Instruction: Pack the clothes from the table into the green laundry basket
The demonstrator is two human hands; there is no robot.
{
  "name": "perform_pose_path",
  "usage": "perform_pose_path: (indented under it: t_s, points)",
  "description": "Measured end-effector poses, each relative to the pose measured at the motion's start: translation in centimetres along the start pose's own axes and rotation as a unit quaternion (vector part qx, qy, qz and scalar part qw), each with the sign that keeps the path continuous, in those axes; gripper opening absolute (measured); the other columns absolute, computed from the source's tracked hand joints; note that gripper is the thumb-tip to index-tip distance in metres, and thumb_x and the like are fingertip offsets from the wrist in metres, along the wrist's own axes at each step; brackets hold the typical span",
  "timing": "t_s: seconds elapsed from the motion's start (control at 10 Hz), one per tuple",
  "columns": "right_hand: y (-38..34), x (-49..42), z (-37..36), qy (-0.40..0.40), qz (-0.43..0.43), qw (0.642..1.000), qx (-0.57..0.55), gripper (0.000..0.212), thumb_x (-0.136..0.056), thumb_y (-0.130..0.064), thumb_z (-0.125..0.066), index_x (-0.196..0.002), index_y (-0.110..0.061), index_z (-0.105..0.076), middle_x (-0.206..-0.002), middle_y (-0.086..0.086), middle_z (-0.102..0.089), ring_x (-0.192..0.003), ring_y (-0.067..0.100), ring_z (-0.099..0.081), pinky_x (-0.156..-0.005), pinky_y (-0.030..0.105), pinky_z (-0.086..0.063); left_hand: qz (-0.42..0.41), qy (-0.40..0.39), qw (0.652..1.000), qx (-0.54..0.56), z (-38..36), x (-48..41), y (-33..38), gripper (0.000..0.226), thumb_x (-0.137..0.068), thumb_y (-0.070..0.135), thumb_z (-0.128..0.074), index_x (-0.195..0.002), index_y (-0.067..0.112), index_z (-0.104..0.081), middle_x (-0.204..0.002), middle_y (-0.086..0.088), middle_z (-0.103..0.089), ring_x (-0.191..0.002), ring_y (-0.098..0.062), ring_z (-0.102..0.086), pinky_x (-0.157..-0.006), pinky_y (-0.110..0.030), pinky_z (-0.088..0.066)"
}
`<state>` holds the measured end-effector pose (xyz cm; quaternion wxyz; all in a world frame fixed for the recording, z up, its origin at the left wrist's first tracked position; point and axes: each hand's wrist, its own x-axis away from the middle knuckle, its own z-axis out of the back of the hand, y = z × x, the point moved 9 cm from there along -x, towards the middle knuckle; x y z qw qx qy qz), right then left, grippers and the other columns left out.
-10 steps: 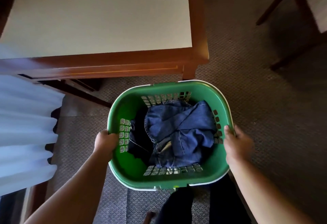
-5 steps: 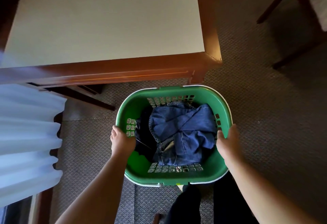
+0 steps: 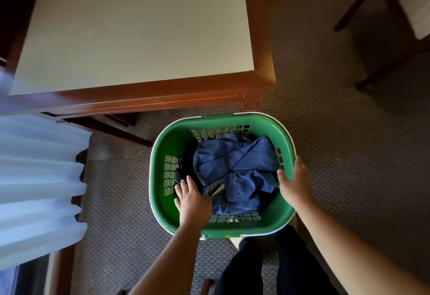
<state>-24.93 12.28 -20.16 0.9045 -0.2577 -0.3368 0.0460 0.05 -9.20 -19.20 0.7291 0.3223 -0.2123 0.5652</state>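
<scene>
The green laundry basket (image 3: 267, 221) stands on the carpet in front of the table (image 3: 139, 29), whose cream top shows no clothes. Inside the basket lie blue jeans (image 3: 235, 169) over a dark garment (image 3: 186, 169). My left hand (image 3: 192, 198) is inside the basket at its left side, fingers spread flat, resting beside the dark garment. My right hand (image 3: 294, 184) grips the basket's right rim, thumb inside, fingers outside.
A white pleated curtain (image 3: 39, 185) hangs at the left. A chair (image 3: 400, 15) with dark wooden legs stands at the upper right. My dark-trousered legs (image 3: 274, 266) are just behind the basket. Patterned carpet (image 3: 349, 155) lies all around.
My left hand has let go of the basket's left rim and moved inside it with fingers spread. The basket has shifted slightly right in view; my right hand still holds the rim.
</scene>
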Motion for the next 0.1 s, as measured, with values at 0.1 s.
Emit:
perform_pose_path:
  t_s: [0.1]
  points:
    - [-0.12, -0.06, 0.80, -0.029, -0.003, 0.999, 0.016, 0.080, -0.101, -0.039, -0.052, -0.161, -0.019, -0.003, -0.165, 0.014, -0.019, -0.146, 0.037, -0.032, -0.114, 0.050, -0.034, -0.028, -0.015, 0.999, 0.000, -3.15, 2.67, 1.76, 0.083, -0.096, 0.033, -0.051, -0.163, 0.013, -0.006, -0.170, -0.005, -0.011, -0.157, -0.033, 0.001, -0.125, -0.055, -0.009]
